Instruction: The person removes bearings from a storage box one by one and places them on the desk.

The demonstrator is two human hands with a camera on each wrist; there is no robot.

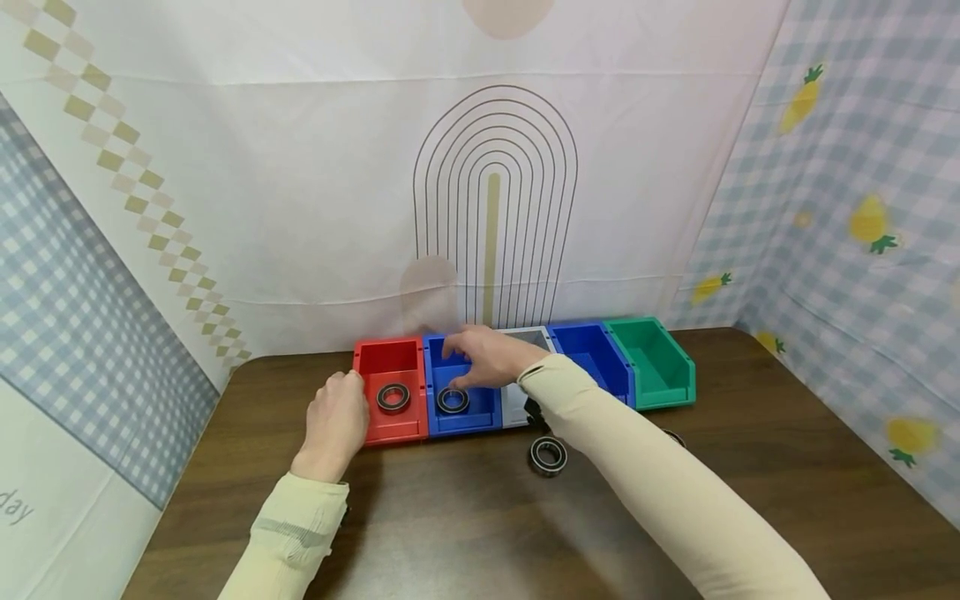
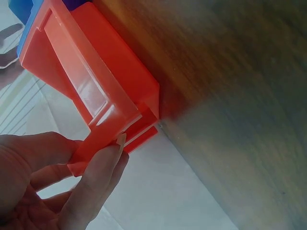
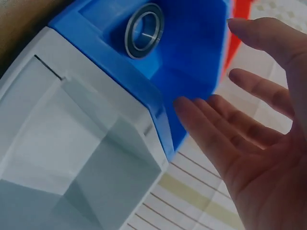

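Observation:
My left hand [image 1: 337,417] pinches the left side wall of the red bin [image 1: 393,430], thumb and fingers on either side of its rim [image 2: 88,151] in the left wrist view. A ring-shaped ball bearing [image 1: 380,400] lies flat in that bin. Above the neighbouring blue bin [image 1: 467,421] hovers my right hand [image 1: 491,360], its fingers spread and slightly bent, holding nothing. Another bearing [image 3: 130,37] rests on that blue bin's floor near the front, below the fingertips and apart from them in the right wrist view.
A grey bin [image 1: 515,408], a second blue bin [image 1: 591,354] and a green bin [image 1: 656,358] continue the row rightward. One bearing [image 1: 547,472] lies on the brown table [image 1: 450,533]; another [image 1: 675,437] is mostly hidden by the right forearm. A patterned cloth [image 1: 322,208] hangs behind.

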